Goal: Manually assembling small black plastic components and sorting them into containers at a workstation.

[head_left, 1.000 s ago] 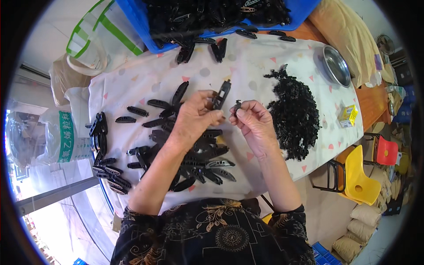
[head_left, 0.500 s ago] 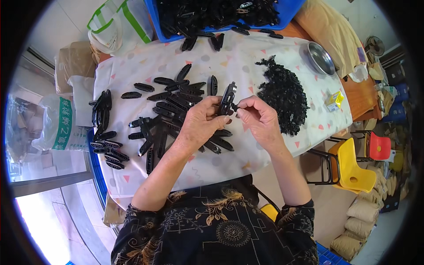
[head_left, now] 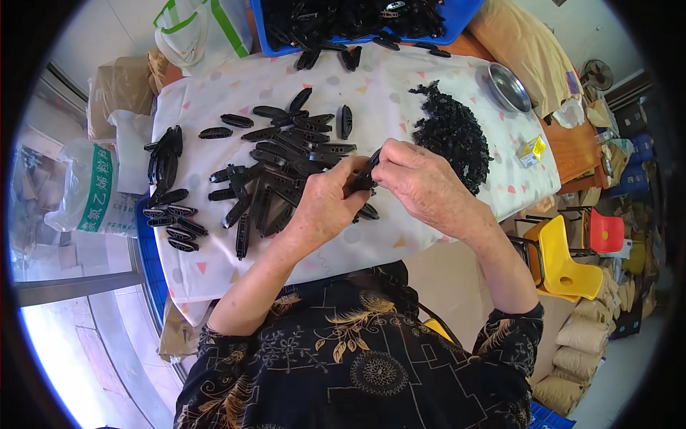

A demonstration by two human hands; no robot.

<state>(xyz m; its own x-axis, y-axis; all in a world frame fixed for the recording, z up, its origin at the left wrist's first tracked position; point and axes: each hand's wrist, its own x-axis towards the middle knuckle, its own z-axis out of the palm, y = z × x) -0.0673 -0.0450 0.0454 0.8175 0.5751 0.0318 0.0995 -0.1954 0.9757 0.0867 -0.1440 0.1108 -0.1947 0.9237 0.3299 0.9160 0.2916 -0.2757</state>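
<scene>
My left hand (head_left: 321, 204) is closed around a long, narrow black plastic part (head_left: 363, 175), held tilted above the table. The fingers of my right hand (head_left: 423, 187) are bent and pressed against the upper end of that part; any small piece under them is hidden. Left of and below my hands lies a loose heap of similar oblong black parts (head_left: 261, 196), some partly behind my left hand. A mound of tiny black pieces (head_left: 454, 136) lies on the table beyond my right hand.
A blue bin (head_left: 464, 27) full of black parts stands at the far edge of the patterned tablecloth (head_left: 214, 96). A metal bowl (head_left: 509, 89) and a small yellow-and-white box (head_left: 532, 151) sit to the right. Yellow (head_left: 568, 257) and red (head_left: 606, 232) chairs stand beyond the table's right side.
My right hand has moved in from beside the part and now presses on its upper end, covering much of it. The part has tilted. The whole view has shifted slightly.
</scene>
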